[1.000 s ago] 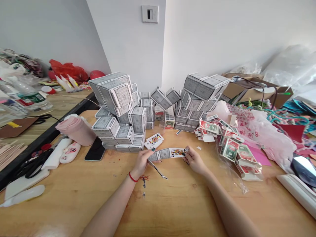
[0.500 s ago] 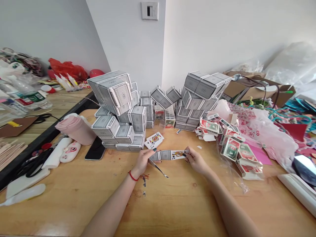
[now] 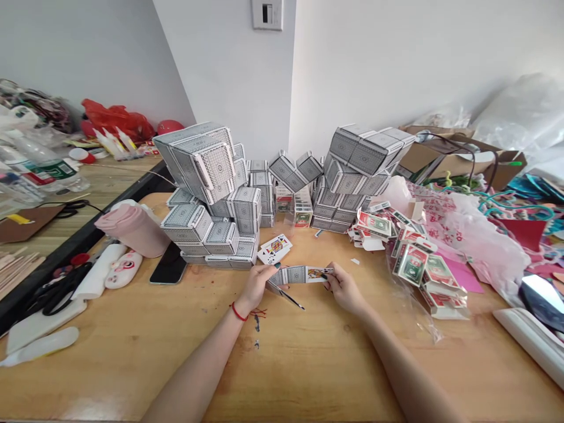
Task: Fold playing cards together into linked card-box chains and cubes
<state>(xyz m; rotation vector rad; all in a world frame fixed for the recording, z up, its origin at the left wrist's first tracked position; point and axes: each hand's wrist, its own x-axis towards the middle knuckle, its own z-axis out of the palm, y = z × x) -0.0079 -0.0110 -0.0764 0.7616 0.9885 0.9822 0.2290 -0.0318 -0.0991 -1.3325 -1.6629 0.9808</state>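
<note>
A strip of playing cards (image 3: 296, 274) is stretched between my two hands above the table, patterned backs on the left and a face card at the right end. My left hand (image 3: 258, 288), wearing a red cord bracelet, pinches the left end with the thumb on top. The right end is pinched by my right hand (image 3: 346, 286). From under my left fingers a thin dark tool (image 3: 291, 298) juts toward me; its kind is unclear. Just beyond the strip lie loose playing cards (image 3: 274, 249), face up.
Card-covered blocks are stacked at the left (image 3: 200, 170) and right (image 3: 352, 176) near the wall. Opened card boxes (image 3: 412, 264) lie right, beside a plastic bag (image 3: 467, 223). A phone (image 3: 168, 264), pink cup (image 3: 134, 229) and black scissors (image 3: 66, 288) are at left.
The thin tool under my left hand has turned slightly, its tip now a little farther right and higher. Both hands keep their pinch on the cards, and the view has shifted slightly.
</note>
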